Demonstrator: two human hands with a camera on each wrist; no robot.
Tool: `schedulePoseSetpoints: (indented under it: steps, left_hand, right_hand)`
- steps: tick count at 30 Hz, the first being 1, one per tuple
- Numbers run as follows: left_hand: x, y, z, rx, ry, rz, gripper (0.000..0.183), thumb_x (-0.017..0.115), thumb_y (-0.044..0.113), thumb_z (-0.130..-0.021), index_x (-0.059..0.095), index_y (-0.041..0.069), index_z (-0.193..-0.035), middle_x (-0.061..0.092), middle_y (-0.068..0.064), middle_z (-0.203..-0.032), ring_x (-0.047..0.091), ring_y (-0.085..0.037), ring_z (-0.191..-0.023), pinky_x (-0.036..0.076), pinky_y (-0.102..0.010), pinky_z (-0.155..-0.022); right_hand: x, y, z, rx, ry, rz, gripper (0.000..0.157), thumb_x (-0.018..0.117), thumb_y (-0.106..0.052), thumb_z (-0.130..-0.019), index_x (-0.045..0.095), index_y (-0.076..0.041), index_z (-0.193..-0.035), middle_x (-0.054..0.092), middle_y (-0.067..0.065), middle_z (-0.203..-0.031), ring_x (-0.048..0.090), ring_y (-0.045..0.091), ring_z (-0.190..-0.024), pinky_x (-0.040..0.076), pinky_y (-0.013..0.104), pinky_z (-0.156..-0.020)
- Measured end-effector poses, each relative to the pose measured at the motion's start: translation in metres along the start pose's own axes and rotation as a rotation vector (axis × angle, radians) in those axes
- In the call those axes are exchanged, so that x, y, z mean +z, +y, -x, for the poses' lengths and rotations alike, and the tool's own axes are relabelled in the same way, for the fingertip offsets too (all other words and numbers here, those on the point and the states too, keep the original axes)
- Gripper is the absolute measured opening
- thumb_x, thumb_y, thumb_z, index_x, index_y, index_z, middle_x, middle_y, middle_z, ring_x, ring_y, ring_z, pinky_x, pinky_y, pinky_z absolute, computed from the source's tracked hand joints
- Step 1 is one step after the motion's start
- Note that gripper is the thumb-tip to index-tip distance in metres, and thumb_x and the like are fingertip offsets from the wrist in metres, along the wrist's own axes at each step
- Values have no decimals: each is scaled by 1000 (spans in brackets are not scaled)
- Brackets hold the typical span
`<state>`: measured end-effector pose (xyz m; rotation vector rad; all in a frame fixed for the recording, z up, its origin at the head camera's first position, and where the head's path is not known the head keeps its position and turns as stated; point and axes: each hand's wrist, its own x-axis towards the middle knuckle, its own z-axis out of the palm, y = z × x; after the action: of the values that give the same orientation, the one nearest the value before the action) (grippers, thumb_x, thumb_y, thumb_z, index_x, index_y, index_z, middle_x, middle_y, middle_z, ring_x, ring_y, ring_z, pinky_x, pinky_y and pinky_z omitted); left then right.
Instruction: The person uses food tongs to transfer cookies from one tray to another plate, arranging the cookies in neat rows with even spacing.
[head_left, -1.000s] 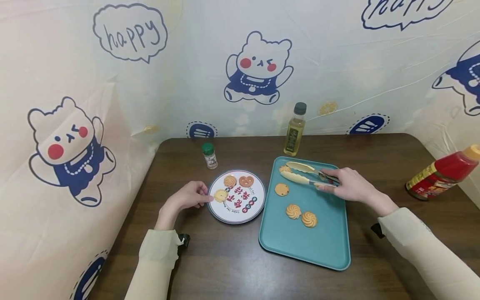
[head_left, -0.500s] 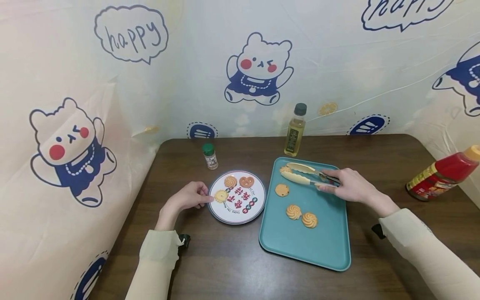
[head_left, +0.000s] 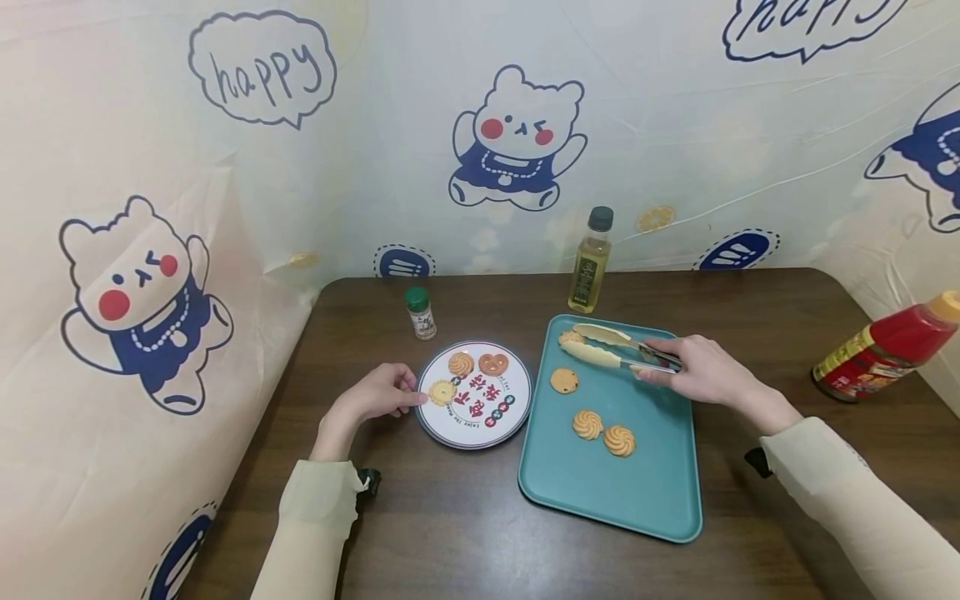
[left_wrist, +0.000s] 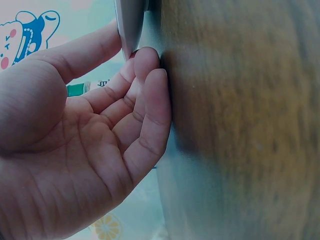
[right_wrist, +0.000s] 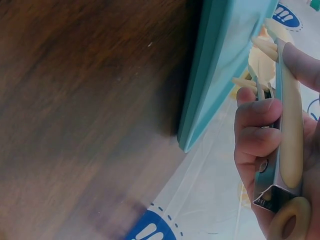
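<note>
Fingers [right_wrist: 257, 142] of the right hand [head_left: 697, 368] curl closely round the tongs [head_left: 591, 356], whose long axis runs leftward from the hand and slightly away from the person. Their tips stand a little apart about the corner cookie [head_left: 570, 337], partly hidden at the far left of the tray [head_left: 600, 492]; whether they touch it I cannot tell. That cookie lies beyond the hand, at the tongs' far end. Just nearer the person sits a speckled cookie [head_left: 564, 380], then two swirl cookies [head_left: 619, 439] side by side. The relation that seems to matter is cookie to plate [head_left: 448, 431]: the plate lies left of the tray and nearer the person, closer to the left hand [head_left: 382, 390], which pinches its left rim, thumb above.
</note>
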<state>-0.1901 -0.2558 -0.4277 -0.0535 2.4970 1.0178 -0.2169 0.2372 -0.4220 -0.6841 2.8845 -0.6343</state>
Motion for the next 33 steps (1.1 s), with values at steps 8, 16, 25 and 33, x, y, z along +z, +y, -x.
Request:
schedulePoseSetpoints:
  steps: [8,16,25,33]
  left_hand:
    - [-1,1,1,2,-3,-3,34,78,24,-89,59,2,-107,60,-11,-90,60,-24,-80,55,-33,-74]
    - [-1,-1,0,2,-5,-2,32,77,23,-89,59,2,-106,60,-12,-89,60,-24,-80,55,-33,-73]
    - [0,-1,-2,8,1,-2,32,78,23,-89,59,2,-105,60,-11,-89,60,-24,-79,55,-33,-73]
    - [0,-1,-1,2,-2,-3,33,78,24,-89,59,2,-105,60,-11,-89,60,-24,-79,55,-33,-73]
  right_hand:
    - [-2,-6,-1,-32,28,1,68,68,-47,-93,56,1,-139,46,-1,-67,48,15,-61,33,30,-50]
    - [-4,-23,-5,-88,51,-17,64,69,-43,-93,57,2,-137,36,-3,-62,37,10,-49,31,27,-46]
    - [-3,-42,-9,-158,40,-34,57,69,-40,-94,60,0,-134,47,-4,-68,41,9,-52,33,27,-47]
    - [2,-63,-16,-257,36,11,53,71,-36,-93,61,-3,-134,49,-9,-69,40,6,-53,35,26,-49]
